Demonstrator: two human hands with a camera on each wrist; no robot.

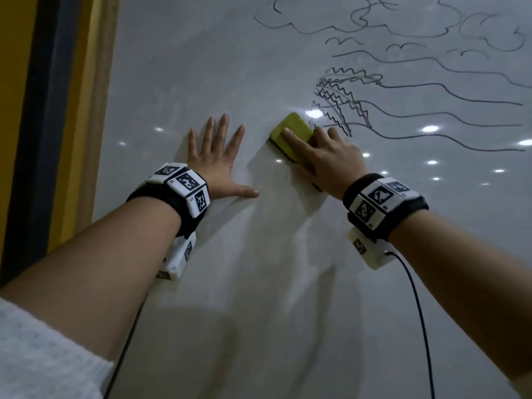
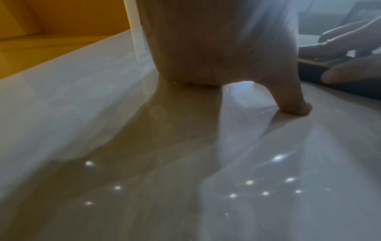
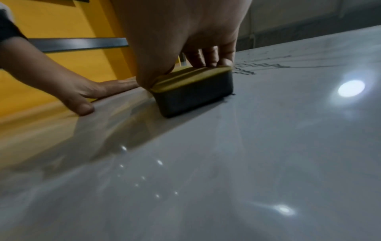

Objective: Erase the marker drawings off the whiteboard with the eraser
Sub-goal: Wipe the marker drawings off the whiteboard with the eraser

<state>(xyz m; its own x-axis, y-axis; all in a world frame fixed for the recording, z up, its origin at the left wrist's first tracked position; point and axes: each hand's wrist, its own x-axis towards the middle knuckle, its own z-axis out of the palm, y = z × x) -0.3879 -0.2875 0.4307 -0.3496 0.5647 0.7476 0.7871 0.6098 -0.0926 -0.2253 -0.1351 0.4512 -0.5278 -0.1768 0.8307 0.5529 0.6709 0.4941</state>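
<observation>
The right hand [image 1: 331, 156] grasps the yellow-green-topped, dark-felted block eraser [image 1: 290, 133], fingers curled over its top, pressing it flat against the glossy white whiteboard [image 1: 201, 67]. The eraser sits at the left end of the black marker drawings [image 1: 403, 90], zigzags and wavy lines spreading up and right. Left of it, apart, the left hand [image 1: 218, 165] lies flat on the board, released, fingers spread. A yellow wall [image 1: 17, 82] borders the board's left.

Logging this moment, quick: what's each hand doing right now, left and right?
Left hand: open, fingers spread flat on the whiteboard, holding nothing.
Right hand: gripping the eraser, pressed against the board beside the zigzag marks.
</observation>
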